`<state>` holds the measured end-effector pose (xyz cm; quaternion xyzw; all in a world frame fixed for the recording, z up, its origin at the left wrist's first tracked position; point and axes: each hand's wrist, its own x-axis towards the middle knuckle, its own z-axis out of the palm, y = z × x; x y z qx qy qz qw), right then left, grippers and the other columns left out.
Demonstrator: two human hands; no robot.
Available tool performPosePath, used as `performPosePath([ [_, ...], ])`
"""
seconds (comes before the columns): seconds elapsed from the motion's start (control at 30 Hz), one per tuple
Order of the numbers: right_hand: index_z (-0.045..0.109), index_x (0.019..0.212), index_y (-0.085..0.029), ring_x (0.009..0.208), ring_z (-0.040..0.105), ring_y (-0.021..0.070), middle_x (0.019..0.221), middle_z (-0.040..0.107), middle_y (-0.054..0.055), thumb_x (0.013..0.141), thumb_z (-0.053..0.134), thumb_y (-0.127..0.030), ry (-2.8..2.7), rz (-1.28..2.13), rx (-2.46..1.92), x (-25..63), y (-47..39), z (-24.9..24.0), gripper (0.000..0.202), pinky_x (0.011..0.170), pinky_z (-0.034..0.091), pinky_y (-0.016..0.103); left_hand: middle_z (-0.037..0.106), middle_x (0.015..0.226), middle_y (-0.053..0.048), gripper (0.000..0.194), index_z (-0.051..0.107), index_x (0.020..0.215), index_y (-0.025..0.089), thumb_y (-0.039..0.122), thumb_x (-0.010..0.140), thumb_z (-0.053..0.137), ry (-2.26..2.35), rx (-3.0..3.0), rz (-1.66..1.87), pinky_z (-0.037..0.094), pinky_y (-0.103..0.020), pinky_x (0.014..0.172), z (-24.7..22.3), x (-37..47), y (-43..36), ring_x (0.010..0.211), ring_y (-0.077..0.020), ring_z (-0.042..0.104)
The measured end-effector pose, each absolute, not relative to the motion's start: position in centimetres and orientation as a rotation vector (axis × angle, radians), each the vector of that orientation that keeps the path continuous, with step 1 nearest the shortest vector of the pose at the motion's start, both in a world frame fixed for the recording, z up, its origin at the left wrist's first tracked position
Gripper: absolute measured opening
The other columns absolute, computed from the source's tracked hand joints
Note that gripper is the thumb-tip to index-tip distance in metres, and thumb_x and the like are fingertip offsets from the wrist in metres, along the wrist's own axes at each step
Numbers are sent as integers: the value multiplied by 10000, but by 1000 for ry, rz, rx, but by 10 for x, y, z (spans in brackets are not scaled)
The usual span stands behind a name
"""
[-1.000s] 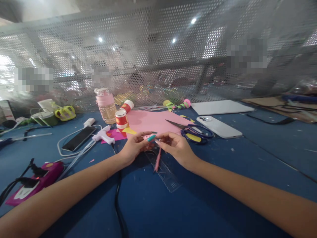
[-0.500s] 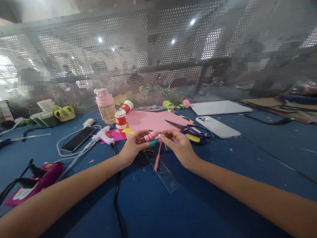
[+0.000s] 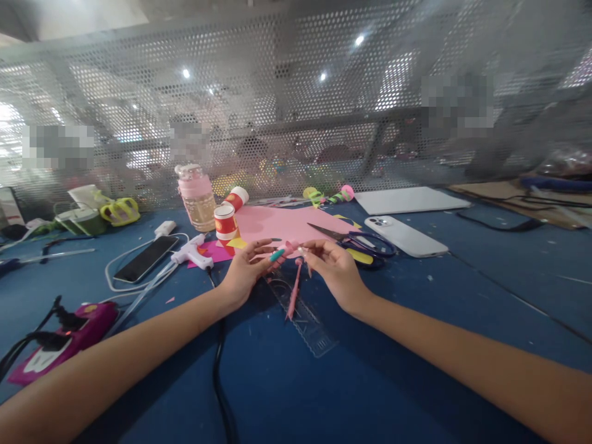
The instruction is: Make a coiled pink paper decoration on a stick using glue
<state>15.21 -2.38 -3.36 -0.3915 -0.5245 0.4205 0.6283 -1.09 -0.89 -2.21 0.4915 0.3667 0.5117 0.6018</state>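
A small curled strip of pink paper [image 3: 290, 248] spans the gap between my two hands. My left hand [image 3: 245, 271] is closed on its left part, the long teal thumbnail lying across the curl. With thumb and index finger, my right hand [image 3: 335, 271] pinches the strip's right end. Just below the hands, a pink pen [image 3: 294, 293] lies over a clear plastic ruler [image 3: 314, 336]. Behind the fingers is a large pink sheet [image 3: 282, 222]. Dark-handled scissors [image 3: 370, 243] rest right of it, blades open, beside a yellow piece.
A white hot glue gun [image 3: 192, 251], a black phone [image 3: 147, 259] and a purple power strip [image 3: 69, 336] are on the left. Red-and-white paper cups [image 3: 226, 222] stand near a pink-topped bottle [image 3: 197, 197]. A white phone [image 3: 407, 236] lies at right. Perforated metal panel [image 3: 287, 111] closes the back.
My left thumb has lifted and swung over the pink paper curl, which now shows straighter between the hands. My right hand stays almost in place.
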Motion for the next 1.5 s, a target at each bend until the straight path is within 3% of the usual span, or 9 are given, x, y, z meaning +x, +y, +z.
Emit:
performPosePath([
  [0.2, 571, 719, -169, 468, 433, 74, 592, 526, -37, 590, 659, -340, -1108, 1012, -909, 160, -14, -27, 232, 470, 389, 253, 623, 868, -30, 402, 596, 937, 165, 185, 557, 728, 974, 1395, 1229, 467, -215, 570, -22, -11, -9, 662, -94, 557],
  [0.3, 578, 673, -166, 461, 416, 71, 546, 479, -46, 575, 659, -348, -1048, 1138, -917, 167, -9, -22, 222, 452, 360, 240, 605, 913, -27, 400, 609, 933, 173, 129, 549, 709, 1061, 1512, 1280, 468, -232, 625, -23, -12, -9, 639, -72, 512],
  [0.43, 598, 650, -160, 463, 424, 70, 528, 468, -44, 549, 668, -340, -1046, 1252, -927, 172, -8, -15, 218, 449, 357, 232, 543, 1031, -42, 548, 600, 1004, 211, 104, 486, 746, 1118, 1698, 1307, 458, -302, 770, -23, -14, -11, 796, -123, 510],
  [0.53, 601, 664, -152, 439, 402, 61, 501, 471, -50, 555, 670, -328, -1148, 1243, -935, 172, -9, -13, 218, 427, 316, 223, 470, 1149, -72, 660, 552, 1099, 227, 204, 483, 787, 1118, 1812, 1318, 407, -371, 886, -21, -13, -15, 964, -186, 480],
  [0.63, 597, 714, -146, 422, 376, 64, 489, 460, -56, 605, 640, -339, -1309, 1148, -960, 171, -10, -15, 226, 413, 293, 228, 437, 1237, -86, 565, 517, 1139, 229, 295, 615, 719, 1020, 1842, 1324, 322, -402, 975, -20, -13, -18, 1114, -226, 427],
  [0.8, 560, 789, -178, 577, 483, 114, 697, 544, 12, 690, 572, -255, -1767, 670, -870, 173, -18, -15, 126, 534, 414, 268, 472, 1272, -53, 442, 476, 1181, 265, 278, 751, 578, 756, 1738, 1203, 217, -412, 1035, -21, -15, -19, 1230, -231, 361],
  [0.97, 520, 889, -195, 695, 505, 160, 773, 542, 46, 762, 499, -153, -2178, 30, -669, 177, -24, -14, 135, 610, 450, 296, 510, 1150, -62, 523, 414, 1239, 259, 278, 747, 590, 648, 1735, 1130, 269, -400, 988, -24, -16, -18, 1129, -224, 428],
  [1.2, 473, 942, -157, 782, 513, 199, 818, 544, 84, 783, 473, -110, -2264, -204, -528, 182, -20, -20, 166, 654, 486, 336, 465, 873, -2, 592, 427, 1184, 220, 226, 657, 696, 784, 1916, 1199, 341, -335, 877, -24, -13, -17, 867, -147, 463],
  [1.5, 461, 976, -156, 750, 549, 183, 794, 583, 77, 800, 463, -91, -2228, -390, -439, 182, -22, -19, 188, 666, 502, 321, 493, 702, 12, 196, 470, 774, 169, 351, 776, 541, 868, 1861, 1142, 364, -256, 644, -17, -11, -24, 656, -111, 456],
])
